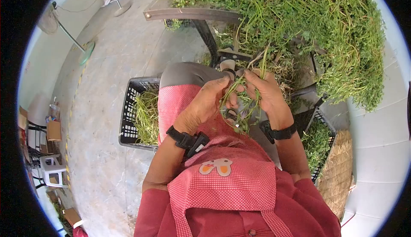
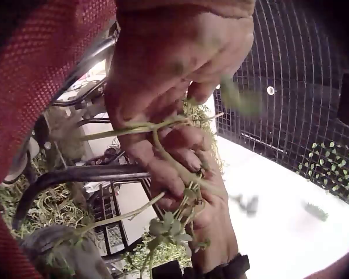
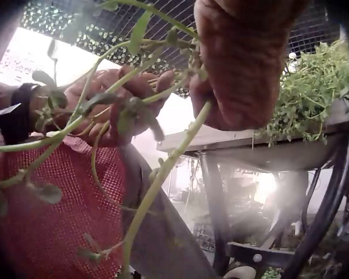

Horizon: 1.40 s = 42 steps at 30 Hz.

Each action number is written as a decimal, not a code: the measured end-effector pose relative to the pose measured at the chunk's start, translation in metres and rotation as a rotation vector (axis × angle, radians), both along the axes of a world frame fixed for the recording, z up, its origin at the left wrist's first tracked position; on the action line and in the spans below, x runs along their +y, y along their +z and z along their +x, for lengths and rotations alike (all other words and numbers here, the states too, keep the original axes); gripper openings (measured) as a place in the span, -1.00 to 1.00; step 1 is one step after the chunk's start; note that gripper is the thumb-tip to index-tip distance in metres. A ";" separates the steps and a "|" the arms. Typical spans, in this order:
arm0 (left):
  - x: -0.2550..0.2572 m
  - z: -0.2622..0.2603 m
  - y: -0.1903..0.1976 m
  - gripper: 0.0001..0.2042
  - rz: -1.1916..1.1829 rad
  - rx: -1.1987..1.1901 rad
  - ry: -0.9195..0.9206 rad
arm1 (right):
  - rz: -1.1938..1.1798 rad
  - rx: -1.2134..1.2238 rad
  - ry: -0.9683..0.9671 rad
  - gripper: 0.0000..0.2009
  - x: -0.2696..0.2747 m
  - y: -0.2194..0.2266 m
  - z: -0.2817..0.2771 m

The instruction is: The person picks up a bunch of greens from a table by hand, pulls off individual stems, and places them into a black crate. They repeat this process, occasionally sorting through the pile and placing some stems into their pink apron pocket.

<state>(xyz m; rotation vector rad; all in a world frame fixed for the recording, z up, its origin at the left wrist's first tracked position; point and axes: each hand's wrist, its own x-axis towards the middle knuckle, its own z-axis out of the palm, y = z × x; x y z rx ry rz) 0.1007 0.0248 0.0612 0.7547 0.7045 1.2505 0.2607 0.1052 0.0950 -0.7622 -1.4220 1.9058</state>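
Observation:
Both hands are close together over the lap, with leafy green stems (image 1: 242, 117) running between them and hanging down. My left hand (image 1: 209, 98) pinches the stems between thumb and fingers. Facing it, my right hand (image 1: 267, 91) grips the same tangle, and one stem sticks up past its thumb. In the left wrist view, a forked stem (image 2: 168, 154) crosses in front of the fingers. A thick pale stem (image 3: 168, 165) slants down from the right hand in the right wrist view, and small rounded leaves show on thinner stems beside it.
A large heap of greens (image 1: 299, 19) covers the table ahead, spilling over its edge. Black crates stand on the floor: one with pale stems (image 1: 147, 115) at left, another with leafy greens (image 1: 317, 147) at right. A metal table leg (image 1: 205, 40) stands in front of the knees.

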 end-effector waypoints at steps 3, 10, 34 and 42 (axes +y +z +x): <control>0.001 -0.001 -0.002 -0.68 -0.012 0.039 -0.003 | 0.076 -0.062 -0.044 -0.75 0.001 0.001 0.000; 0.010 0.001 -0.041 -0.79 0.214 1.025 0.356 | 0.708 -0.252 -0.064 -0.80 -0.039 0.004 -0.010; -0.001 0.016 0.003 -0.81 0.029 0.366 0.275 | -0.219 -0.047 0.095 -0.66 -0.007 -0.032 -0.003; -0.001 0.004 -0.008 -0.87 -0.126 0.239 0.256 | -0.016 -0.031 -0.028 -0.71 0.007 -0.019 0.010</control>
